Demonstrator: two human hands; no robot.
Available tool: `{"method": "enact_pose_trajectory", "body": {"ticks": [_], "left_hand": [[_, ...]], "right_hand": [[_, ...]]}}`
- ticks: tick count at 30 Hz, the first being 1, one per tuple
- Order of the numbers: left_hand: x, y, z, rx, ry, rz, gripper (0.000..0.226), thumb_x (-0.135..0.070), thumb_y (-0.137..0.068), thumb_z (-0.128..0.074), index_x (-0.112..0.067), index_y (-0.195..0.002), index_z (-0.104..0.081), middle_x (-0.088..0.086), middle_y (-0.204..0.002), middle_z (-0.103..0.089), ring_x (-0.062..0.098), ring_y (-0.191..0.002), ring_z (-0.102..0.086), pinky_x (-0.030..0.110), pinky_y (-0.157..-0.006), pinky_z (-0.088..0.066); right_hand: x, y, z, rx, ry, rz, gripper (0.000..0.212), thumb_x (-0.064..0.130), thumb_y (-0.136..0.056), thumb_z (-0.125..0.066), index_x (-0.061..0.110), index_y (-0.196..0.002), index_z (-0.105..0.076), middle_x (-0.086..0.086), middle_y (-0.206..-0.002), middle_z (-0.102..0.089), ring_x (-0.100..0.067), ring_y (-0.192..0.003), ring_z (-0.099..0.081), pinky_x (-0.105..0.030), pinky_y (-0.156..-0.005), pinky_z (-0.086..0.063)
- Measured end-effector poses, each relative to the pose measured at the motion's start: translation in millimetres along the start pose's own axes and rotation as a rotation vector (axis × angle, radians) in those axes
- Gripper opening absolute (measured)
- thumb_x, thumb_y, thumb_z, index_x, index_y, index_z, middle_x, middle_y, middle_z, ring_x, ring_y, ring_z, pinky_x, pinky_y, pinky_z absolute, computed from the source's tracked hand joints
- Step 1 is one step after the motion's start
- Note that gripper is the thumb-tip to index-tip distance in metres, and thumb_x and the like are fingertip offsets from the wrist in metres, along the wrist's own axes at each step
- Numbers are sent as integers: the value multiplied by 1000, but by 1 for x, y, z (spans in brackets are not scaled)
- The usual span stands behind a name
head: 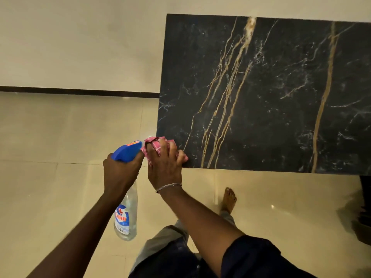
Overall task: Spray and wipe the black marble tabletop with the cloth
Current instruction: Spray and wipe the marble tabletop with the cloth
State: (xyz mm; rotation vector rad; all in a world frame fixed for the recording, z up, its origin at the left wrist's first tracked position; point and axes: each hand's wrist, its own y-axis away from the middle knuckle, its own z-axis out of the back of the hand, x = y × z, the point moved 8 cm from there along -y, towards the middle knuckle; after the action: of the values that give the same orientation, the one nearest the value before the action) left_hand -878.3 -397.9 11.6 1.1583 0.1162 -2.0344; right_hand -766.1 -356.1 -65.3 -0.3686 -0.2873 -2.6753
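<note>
Pink patterned cloth point(154, 145) is bunching inside your right hand point(165, 167). The fingers are curling closed around it, and folds are protruding past the knuckles and beside the thumb. A thin metal bangle point(169, 186) is sitting on the wrist just behind this grip.

Under the grip, the black marble tabletop point(271, 97) is presenting its nearest corner. The cloth and fingers are overlapping that corner. The hand is hiding the contact itself, so you cannot tell how firmly the cloth is pressing. The rest of the slab, crossed by gold and white veins, is extending away from the grip, ahead and to the far side.

Your left hand point(120, 173) is clamping the neck of the spray bottle point(126, 217), with all fingers wrapped closed. The blue trigger head point(126, 151) is projecting above this grip, and its nozzle end is touching the cloth held in the other hand. The clear body with its printed label is hanging below the grip, over the cream tiled floor point(50, 197).

Both grips are working side by side, nearly touching. One bare foot point(228, 199) is standing on the tiles behind the right-hand grip.
</note>
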Motion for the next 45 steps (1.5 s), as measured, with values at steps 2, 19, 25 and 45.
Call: {"method": "enact_pose_trajectory", "body": {"ticks": [2, 19, 25, 45], "left_hand": [[-2, 2, -7, 15, 8, 9, 21, -29, -86, -68, -11, -84, -59, 16, -62, -58, 25, -51, -56, 22, -52, -45], [-115, 57, -173, 231, 17, -102, 15, -24, -86, -69, -14, -86, -58, 4, -66, -57, 14, -57, -55, 23, -56, -45], [-155, 99, -248, 258, -41, -99, 13, -22, -87, -68, -14, -86, -57, 13, -71, -61, 21, -62, -59, 33, -61, -51], [-243, 162, -401, 350, 22, -82, 10, -20, -84, -70, -16, -85, -60, 9, -66, -59, 24, -60, -59, 36, -59, -53]], "right_hand": [[-6, 2, 2, 7, 26, 71, 60, 35, -90, -56, 31, -144, -31, -10, -147, -36, -36, -134, -36, -55, -102, -33], [-322, 56, 91, -121, 112, -183, 51, 40, -87, -48, 30, -137, -47, -8, -145, -45, -34, -132, -39, -52, -101, -31], [-453, 79, 133, -161, 170, -244, 55, 37, -84, -55, 30, -138, -46, -8, -144, -45, -34, -131, -39, -51, -99, -32], [-792, 160, 236, -391, 152, -806, 48, 38, -93, -38, 16, -135, -44, -21, -139, -44, -44, -124, -41, -56, -97, -34]]}}
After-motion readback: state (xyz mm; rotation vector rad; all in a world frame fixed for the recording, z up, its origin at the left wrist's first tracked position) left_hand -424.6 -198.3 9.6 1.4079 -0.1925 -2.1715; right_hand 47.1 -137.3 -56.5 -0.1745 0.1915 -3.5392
